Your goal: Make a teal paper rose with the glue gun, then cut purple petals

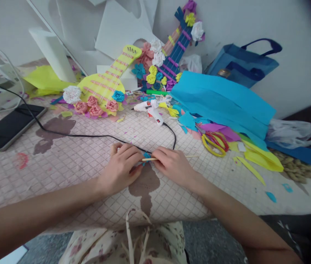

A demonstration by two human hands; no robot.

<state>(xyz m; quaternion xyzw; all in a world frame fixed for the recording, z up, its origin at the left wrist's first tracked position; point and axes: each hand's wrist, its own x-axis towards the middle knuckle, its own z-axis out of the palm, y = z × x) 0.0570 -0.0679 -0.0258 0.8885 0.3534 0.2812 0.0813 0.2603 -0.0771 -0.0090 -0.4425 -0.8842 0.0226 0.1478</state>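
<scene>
Blue paper strip (146, 156): sitting on wooden skewer (188, 157), between both hands, low over near part of tabletop (62, 165). Pinching strip with left hand (121, 167); clamping skewer with right hand (173, 165), hands nearly touching. Probably risking loosening of strip through slackening finger pressure, or snagging black cord (75, 135) of glue gun (150, 107), lying just behind knuckles.
</scene>
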